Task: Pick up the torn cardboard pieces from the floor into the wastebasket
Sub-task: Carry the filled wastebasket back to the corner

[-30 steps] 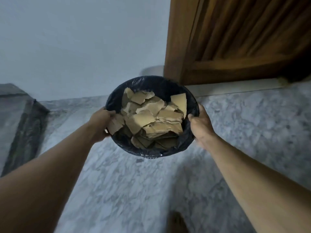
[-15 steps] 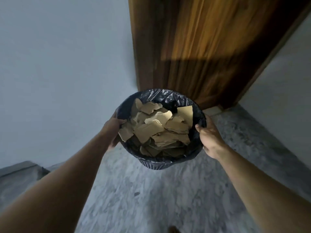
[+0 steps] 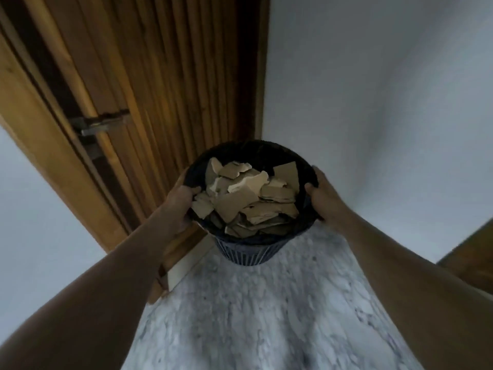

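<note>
Both hands grip the wastebasket [image 3: 248,253] by its rim, one on each side, arms stretched forward. Left hand [image 3: 181,201] is clamped on the left rim: thumb hooked over the edge to the inside, fingers wrapped round the outside, mostly hidden. Right hand [image 3: 324,194] is clamped on the right rim the same way, thumb over the edge, fingers curled round the far outer side.

The wastebasket is round and dark with a ribbed lower wall, and a black bag liner [image 3: 256,153] is folded over the rim. It sits roughly upright, mouth facing the camera. Its base shows against the floor [image 3: 266,316]; cannot tell if it touches or is held clear.

Torn cardboard pieces [image 3: 240,201] are inside the wastebasket, a loose tan heap filling it close to the rim, with ragged edges and overlapping layers. One piece at the left lies just beside the left thumb. One squarish piece leans at the far right against the liner.

The floor is grey-white marble; no cardboard shows on the visible part.

Wooden slatted door [image 3: 160,76] stands behind and left of the wastebasket, with a metal fitting [image 3: 98,126] on its frame side. Plain pale wall [image 3: 373,102] is to the right. A brown wooden edge [image 3: 469,260] shows at the far right. Frame is a bit motion-blurred.
</note>
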The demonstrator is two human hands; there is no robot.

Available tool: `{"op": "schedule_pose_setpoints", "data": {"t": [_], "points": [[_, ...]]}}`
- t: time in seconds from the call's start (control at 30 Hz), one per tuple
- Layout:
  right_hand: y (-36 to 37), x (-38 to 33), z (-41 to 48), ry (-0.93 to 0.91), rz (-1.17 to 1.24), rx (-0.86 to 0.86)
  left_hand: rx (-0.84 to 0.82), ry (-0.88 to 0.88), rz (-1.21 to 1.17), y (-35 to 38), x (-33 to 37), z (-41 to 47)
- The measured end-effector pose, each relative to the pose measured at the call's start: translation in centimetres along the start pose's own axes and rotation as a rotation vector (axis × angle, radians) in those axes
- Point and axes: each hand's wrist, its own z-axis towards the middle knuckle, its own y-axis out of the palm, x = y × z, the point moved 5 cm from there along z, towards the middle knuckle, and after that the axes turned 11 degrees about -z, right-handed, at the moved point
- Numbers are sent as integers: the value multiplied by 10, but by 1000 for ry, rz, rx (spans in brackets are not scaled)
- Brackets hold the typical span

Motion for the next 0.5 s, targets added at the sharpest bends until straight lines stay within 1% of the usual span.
{"op": "schedule_pose_setpoints", "data": {"t": [0.07, 0.17, 0.27, 0.3, 0.37, 0.5], "points": [[-59, 10, -3, 46, 53, 90, -61, -21, 45, 60, 2, 11], [-145, 16, -20, 83, 112, 214, -257, -53, 85, 154, -6, 29], [-227, 29, -42, 135, 137, 316, -394, -61, 127, 252, -17, 31], [-261, 36, -54, 160, 150, 364, -453, -61, 133, 294, -25, 31], [-302, 46, -69, 185, 178, 432, -544, -50, 138, 349, -34, 25], [-406, 81, -114, 245, 125, 664, -750, -122, 148, 480, -70, -8]]}}
